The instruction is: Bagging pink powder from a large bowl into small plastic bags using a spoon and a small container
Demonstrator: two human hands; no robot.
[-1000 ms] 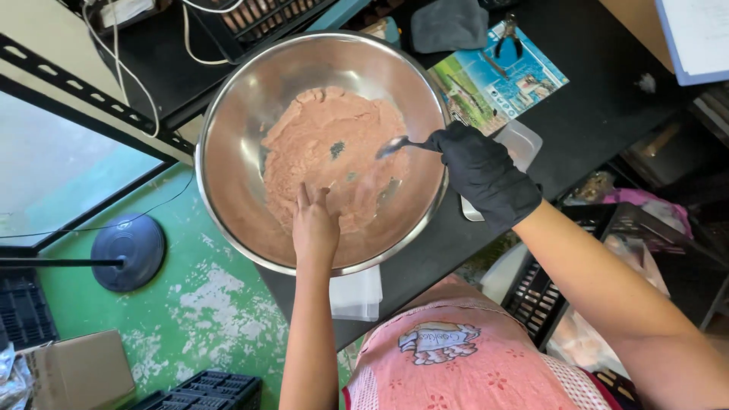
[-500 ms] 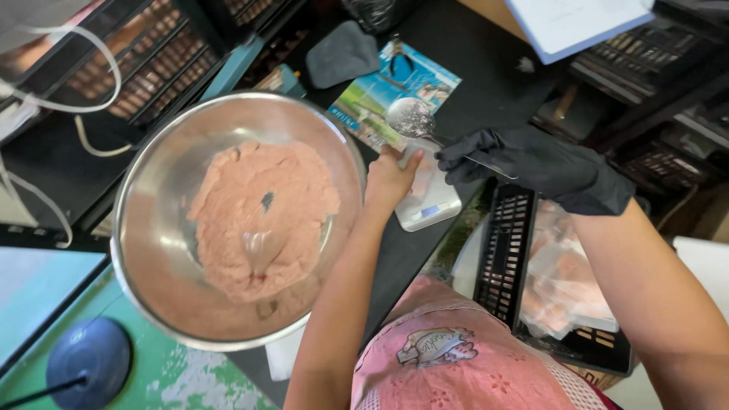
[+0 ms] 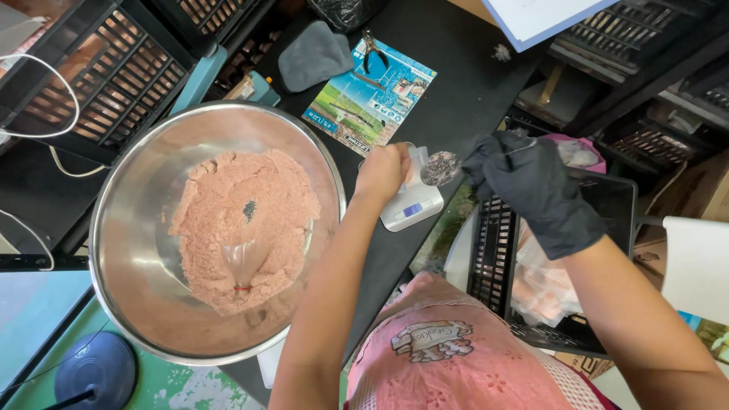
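A wide steel bowl point(image 3: 121, 178) holds a heap of pink powder point(image 3: 250, 205), with a small clear bag point(image 3: 243, 264) lying in it. To its right, a small white scale point(image 3: 410, 209) sits on the black table. My bare left hand point(image 3: 383, 171) is over the scale, fingers closed on what looks like a small clear bag point(image 3: 416, 158). My right hand point(image 3: 531, 186), in a black glove, grips a metal spoon point(image 3: 440, 168). The spoon's bowl, dusted with powder, is beside the left hand, above the scale.
A colourful leaflet point(image 3: 372, 99), a grey cloth point(image 3: 315, 53) and pliers point(image 3: 372, 49) lie behind the scale. Black crates point(image 3: 114, 68) stand at the left and a black crate point(image 3: 493, 250) at the right. White cables point(image 3: 45, 129) hang left. A round blue base point(image 3: 95, 372) is below.
Both hands left the bowl and moved right to the scale. The right hand carried the spoon out of the powder. The camera view shifted right.
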